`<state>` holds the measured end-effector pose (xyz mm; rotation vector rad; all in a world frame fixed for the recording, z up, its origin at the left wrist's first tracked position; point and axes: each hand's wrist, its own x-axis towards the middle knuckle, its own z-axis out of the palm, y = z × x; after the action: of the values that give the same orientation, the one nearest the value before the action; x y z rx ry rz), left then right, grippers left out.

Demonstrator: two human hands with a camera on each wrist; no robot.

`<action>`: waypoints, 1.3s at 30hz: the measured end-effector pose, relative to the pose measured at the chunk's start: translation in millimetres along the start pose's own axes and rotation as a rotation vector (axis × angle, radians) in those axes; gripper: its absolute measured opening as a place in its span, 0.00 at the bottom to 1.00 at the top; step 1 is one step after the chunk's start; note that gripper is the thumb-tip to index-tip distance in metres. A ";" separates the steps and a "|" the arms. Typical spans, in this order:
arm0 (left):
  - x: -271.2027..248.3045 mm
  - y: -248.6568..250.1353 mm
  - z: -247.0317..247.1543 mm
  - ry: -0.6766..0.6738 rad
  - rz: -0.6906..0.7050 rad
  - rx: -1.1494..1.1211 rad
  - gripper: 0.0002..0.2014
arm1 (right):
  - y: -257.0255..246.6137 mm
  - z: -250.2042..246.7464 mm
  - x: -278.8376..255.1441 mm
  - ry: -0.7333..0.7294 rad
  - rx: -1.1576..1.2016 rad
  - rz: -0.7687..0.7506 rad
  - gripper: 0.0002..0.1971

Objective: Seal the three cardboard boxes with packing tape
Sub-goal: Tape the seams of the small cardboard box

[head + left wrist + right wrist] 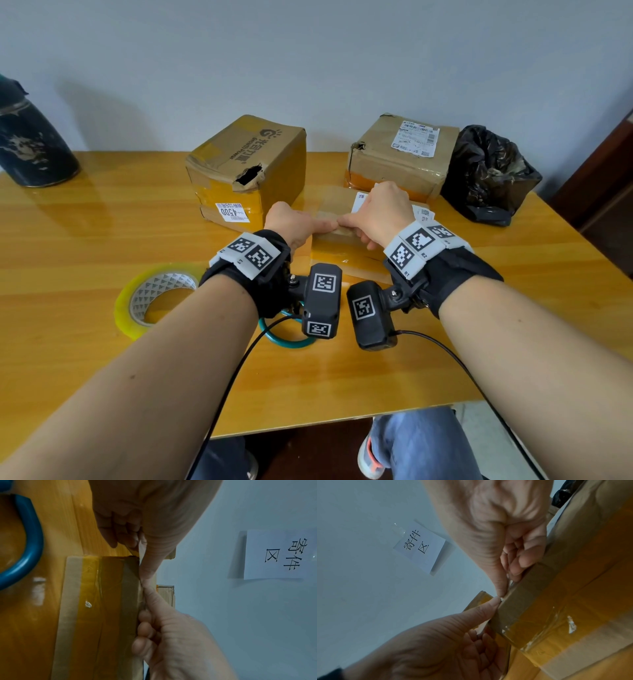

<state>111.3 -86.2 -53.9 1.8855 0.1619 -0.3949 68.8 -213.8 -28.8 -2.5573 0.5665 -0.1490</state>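
Three cardboard boxes stand on the wooden table (102, 222): a tall torn box (246, 164) at the back left, a labelled box (400, 154) at the back right, and a low flat box (342, 260) in front of me. My left hand (318, 228) and right hand (356, 228) meet on the flat box's near top edge. The two thumb tips touch on a strip of clear tape there. In the wrist views each hand's other fingers curl against the front face of the flat box (109, 601) (573, 588), so each pinches that taped edge.
A roll of clear packing tape (154, 298) lies at the front left. A teal-handled tool (287, 337) sits under my left wrist. A black plastic bag (489, 174) stands at the back right, a dark bottle (30, 137) at the far left. A paper sign (274, 554) hangs on the wall.
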 end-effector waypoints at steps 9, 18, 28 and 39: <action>-2.1 0.7 2.6 0.009 -0.021 -0.022 0.35 | 8.7 -18.3 -8.3 0.046 -0.116 0.028 0.11; -6.6 -2.4 9.8 0.030 -0.039 -0.086 0.34 | 17.5 -0.2 -12.0 0.119 -0.290 0.034 0.41; -3.4 -5.9 15.0 0.061 -0.059 -0.164 0.35 | 15.1 -2.1 -6.5 0.013 -0.170 0.081 0.42; -0.2 -8.4 8.4 0.022 -0.067 -0.117 0.35 | 36.1 -32.1 0.1 -0.219 -0.152 0.069 0.56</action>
<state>107.0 -91.2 -63.8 1.7726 0.2588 -0.4019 48.9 -256.8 -19.3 -2.6501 0.5994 0.2037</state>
